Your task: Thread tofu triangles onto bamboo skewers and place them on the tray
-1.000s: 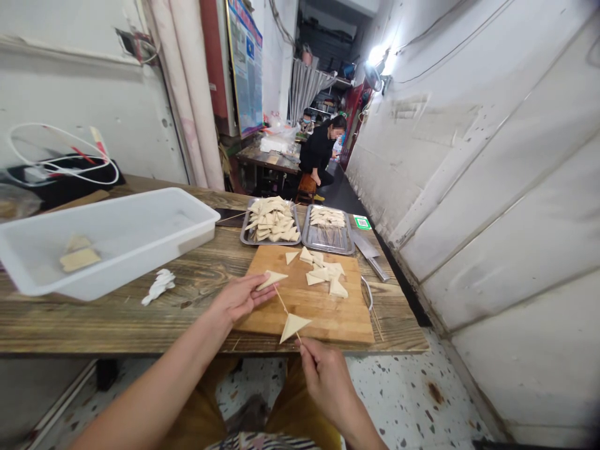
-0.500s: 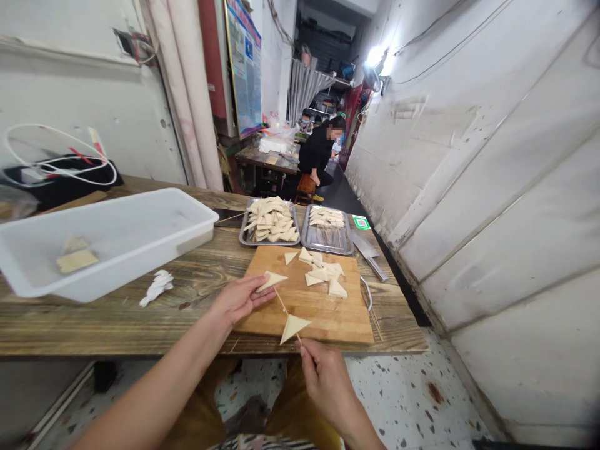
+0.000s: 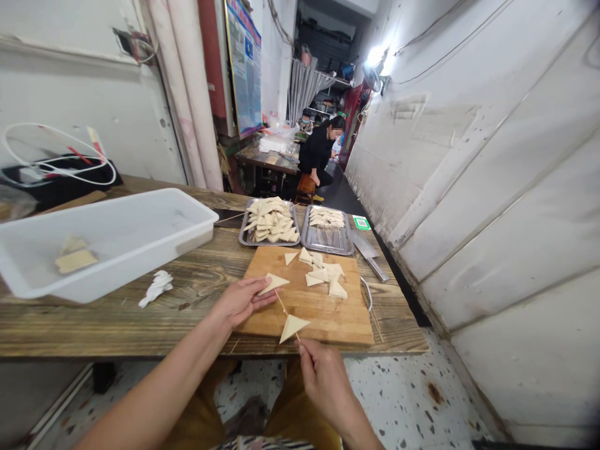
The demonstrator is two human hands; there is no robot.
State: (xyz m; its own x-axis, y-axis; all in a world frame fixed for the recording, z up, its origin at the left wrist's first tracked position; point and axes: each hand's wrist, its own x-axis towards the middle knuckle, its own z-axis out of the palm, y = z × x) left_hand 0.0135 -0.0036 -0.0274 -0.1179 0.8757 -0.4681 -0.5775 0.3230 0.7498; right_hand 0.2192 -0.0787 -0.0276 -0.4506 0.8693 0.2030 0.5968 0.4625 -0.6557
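Note:
Between the thumb and fingers of my left hand [image 3: 244,300] is a pale triangular slice of tofu [image 3: 274,283], over the left part of the wooden cutting board [image 3: 328,322]. My right hand [image 3: 325,378] pinches the lower end of a thin wooden skewer [image 3: 281,302] near the table's front edge. A second tofu triangle [image 3: 293,327] is threaded on that skewer, just above my right fingers. The skewer's upper end meets the edge of the left-hand slice; how deep it goes in I cannot tell. Several loose tofu triangles [image 3: 325,273] lie on the board's far side.
Behind the board stand a metal tray [image 3: 241,239] heaped with tofu triangles and another tray [image 3: 340,249] of skewered pieces. A cleaver [image 3: 368,250] lies to the right, beside loose skewers [image 3: 376,323]. At left are a white plastic tub [image 3: 140,256] and crumpled tissue [image 3: 157,287]. A person [image 3: 321,150] sits farther back.
Both hands keep their grips. The left-hand slice has shifted very slightly right and down; otherwise the skewer and board look the same.

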